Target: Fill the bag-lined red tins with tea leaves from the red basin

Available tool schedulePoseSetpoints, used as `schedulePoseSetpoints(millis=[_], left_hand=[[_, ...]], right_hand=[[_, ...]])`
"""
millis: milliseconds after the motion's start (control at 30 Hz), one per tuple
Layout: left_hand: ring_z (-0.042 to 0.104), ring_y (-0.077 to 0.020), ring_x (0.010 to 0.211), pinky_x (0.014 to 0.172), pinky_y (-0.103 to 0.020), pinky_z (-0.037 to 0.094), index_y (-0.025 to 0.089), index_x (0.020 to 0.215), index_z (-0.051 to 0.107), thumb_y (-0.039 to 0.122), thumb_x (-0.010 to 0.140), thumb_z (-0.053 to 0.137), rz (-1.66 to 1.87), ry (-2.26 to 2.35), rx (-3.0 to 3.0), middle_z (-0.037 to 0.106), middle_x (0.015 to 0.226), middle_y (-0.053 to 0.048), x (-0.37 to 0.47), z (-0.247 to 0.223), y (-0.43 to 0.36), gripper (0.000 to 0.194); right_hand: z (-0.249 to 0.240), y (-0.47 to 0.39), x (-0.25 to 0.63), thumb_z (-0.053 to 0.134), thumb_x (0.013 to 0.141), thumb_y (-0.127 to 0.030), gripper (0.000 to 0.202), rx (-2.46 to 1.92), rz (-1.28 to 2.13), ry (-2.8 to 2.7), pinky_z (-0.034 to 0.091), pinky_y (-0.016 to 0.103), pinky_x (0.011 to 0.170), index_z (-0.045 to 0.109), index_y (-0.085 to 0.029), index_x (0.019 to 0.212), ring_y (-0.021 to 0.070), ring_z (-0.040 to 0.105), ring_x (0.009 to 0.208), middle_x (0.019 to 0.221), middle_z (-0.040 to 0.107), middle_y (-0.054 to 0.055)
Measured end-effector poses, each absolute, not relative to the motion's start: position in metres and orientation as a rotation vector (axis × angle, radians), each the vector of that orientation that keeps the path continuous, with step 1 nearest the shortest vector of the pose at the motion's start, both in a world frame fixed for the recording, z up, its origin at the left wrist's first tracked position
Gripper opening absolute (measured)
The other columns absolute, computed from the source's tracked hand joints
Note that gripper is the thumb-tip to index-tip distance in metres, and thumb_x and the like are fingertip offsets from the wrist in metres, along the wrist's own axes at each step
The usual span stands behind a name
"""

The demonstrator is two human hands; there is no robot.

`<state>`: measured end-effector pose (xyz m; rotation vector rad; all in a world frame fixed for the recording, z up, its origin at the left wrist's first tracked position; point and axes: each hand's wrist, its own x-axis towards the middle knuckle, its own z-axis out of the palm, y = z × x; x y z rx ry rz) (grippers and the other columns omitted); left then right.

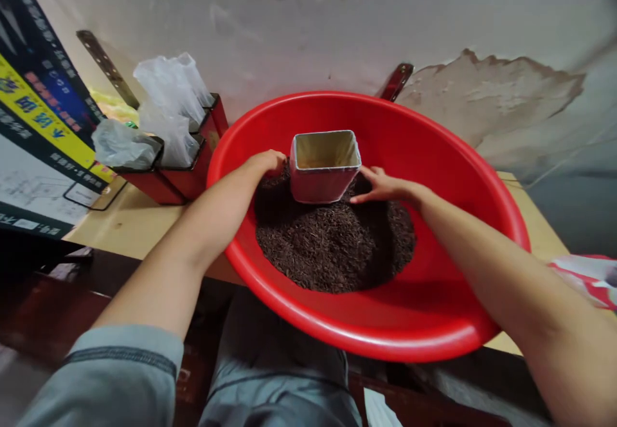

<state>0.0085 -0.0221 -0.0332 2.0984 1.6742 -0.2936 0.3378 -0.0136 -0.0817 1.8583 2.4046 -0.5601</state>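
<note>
Dim light here; glare gleaming on front rim of red basin (453, 338), shadows pooling over dark heap (328, 244), lower-left corner blurred, my right forearm (486, 250) wide-lens stretched toward edge.

Red basin (385, 340), dark brown shreds (332, 247), pinkish-red container (315, 186)

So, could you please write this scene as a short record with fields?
Container: large, rounded red plastic basin
Contents: loose, dark brown, needle-like material; on it, an open-topped rectangular red tin
Left hand: by the tin's left side; contact unclear
Right hand: spread, by the tin's right side; contact unclear
Left of basin: rectangular red containers with translucent plastic bags
Behind: pale, peeling wall
</note>
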Motion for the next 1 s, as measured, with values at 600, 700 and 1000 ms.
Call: schedulePoseSetpoints(millis=[600, 700, 1000], left_hand=[[0.069, -0.0151, 0.071, 0.072, -0.025, 0.054, 0.013, 0.115, 0.075, 0.045, 0.107, 0.032, 0.791, 1.711, 1.985, 0.076, 0.099, -0.011, -0.003, 0.004, -0.029, 0.054], [0.07, -0.0192, 0.093, 0.087, -0.028, 0.053, 0.018, 0.115, 0.076, 0.051, 0.101, 0.047, 0.824, 1.463, 2.137, 0.076, 0.108, -0.008, 0.007, 0.014, -0.037, 0.046], [0.068, -0.0303, 0.105, 0.097, -0.041, 0.051, 0.018, 0.107, 0.082, 0.012, 0.076, 0.063, 0.499, 1.694, 2.459, 0.077, 0.104, -0.011, 0.041, 0.057, -0.096, 0.037]], right_hand=[[-0.059, -0.039, 0.306, 0.077, 0.073, -0.026, 0.066, 1.977, -0.379, 2.372, 0.056, 0.035, 0.094, 0.064, -0.022, 0.138, 0.0252, 0.07, 0.102, 0.111, 0.075, 0.007], [-0.033, -0.043, 0.312, 0.077, 0.069, -0.025, 0.06, 2.076, -0.452, 2.461, 0.057, 0.034, 0.091, 0.069, -0.024, 0.128, 0.0235, 0.071, 0.098, 0.106, 0.075, 0.004], [0.084, -0.09, 0.291, 0.077, 0.064, -0.03, 0.049, 1.995, -0.437, 2.93, 0.057, 0.038, 0.08, 0.07, -0.019, 0.112, 0.0224, 0.065, 0.084, 0.092, 0.069, 0.003]])
